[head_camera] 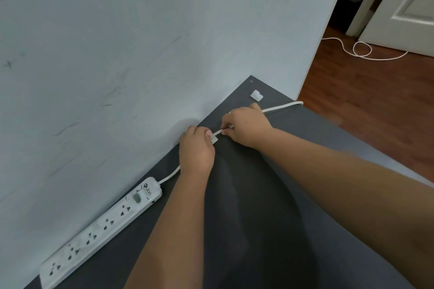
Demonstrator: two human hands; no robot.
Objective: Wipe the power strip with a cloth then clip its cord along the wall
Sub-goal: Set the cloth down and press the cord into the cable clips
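A long white power strip (101, 225) lies on a dark grey table (258, 195) against the pale wall (141, 42). Its white cord (281, 107) runs from the strip's near end, under my hands, and off the table's far right edge. My left hand (196, 150) pinches a small white cable clip (214, 139) on the tabletop. My right hand (246, 126) pinches the cord just beside that clip. A second white clip (256, 95) lies loose near the table's far corner. No cloth is in view.
Past the table's right edge is a wooden floor (364, 101) with a loop of white cable (361, 50). A white door (408, 0) stands open at the top right beside a dark doorway.
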